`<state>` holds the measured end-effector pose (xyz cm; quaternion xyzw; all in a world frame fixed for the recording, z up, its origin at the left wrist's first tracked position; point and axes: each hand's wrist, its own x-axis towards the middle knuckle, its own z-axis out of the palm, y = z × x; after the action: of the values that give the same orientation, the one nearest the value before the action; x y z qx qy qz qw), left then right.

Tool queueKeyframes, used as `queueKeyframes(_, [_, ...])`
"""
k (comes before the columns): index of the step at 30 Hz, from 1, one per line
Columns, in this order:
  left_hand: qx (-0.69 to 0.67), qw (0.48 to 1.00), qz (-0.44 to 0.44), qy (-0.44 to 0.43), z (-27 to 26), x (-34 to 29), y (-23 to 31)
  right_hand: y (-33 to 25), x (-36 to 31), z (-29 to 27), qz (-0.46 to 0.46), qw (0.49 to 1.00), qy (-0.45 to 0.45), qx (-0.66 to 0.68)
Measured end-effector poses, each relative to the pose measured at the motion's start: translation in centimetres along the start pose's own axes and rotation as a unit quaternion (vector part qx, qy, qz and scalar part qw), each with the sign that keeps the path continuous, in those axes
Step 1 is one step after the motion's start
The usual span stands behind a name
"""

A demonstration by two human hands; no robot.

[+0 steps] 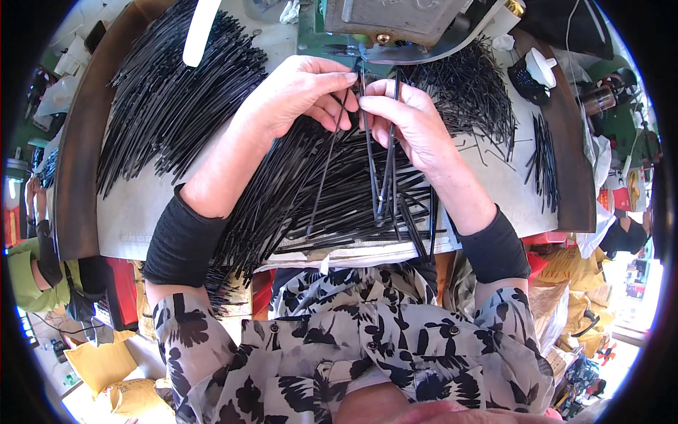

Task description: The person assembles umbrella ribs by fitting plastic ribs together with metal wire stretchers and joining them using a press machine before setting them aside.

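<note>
At the front of a grey machine [395, 18], both my hands are raised and close together. My left hand [307, 92] is closed in a pinch, and a thin black strip [327, 166] hangs down from its fingers. My right hand [409, 124] pinches a few long, thin black strips [386, 177], which run down toward me. The fingertips of both hands nearly meet below the machine's working point, so the upper ends of the strips are partly hidden. Under my hands lies a loose heap of similar black strips [282, 191].
A large bundle of black strips [183, 92] covers the table's left side. Shorter, tangled black pieces [470, 99] lie right of the machine, with a small separate bunch [542, 166] farther right. Brown raised edges [78, 155] border the table. A white bar [201, 32] hangs at upper left.
</note>
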<state>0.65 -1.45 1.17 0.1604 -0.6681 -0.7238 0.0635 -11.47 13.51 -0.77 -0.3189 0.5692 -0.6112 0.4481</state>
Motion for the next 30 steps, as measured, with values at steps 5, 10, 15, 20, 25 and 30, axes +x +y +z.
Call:
queueKeyframes(5, [0.017, 1.000, -0.005, -0.005, 0.13, 0.11, -0.29, -0.01, 0.07, 0.03, -0.009, 1.000, -0.002, -0.017])
queueKeyframes(10, [0.024, 0.999, 0.019, 0.022, 0.61, 0.33, -0.42, -0.39, 0.46, -0.32, -0.017, 0.999, 0.004, -0.033])
queueKeyframes(15, [0.028, 0.999, 0.018, 0.030, 0.71, 0.46, -0.52, -0.09, 0.68, -0.62, 0.003, 1.000, -0.004, 0.005])
queueKeyframes(20, [0.003, 0.999, 0.018, 0.034, 0.57, 0.55, -0.62, -0.18, 0.75, -0.45, 0.018, 0.997, -0.021, 0.065])
queueKeyframes(25, [0.027, 0.998, 0.040, 0.039, 0.87, 0.53, -0.93, 0.13, 0.74, -0.08, 0.014, 0.998, -0.011, 0.060])
queueKeyframes(30, [0.032, 0.998, 0.037, 0.047, 1.05, 0.18, -0.81, 0.17, 0.34, 0.35, 0.000, 0.998, 0.001, 0.062])
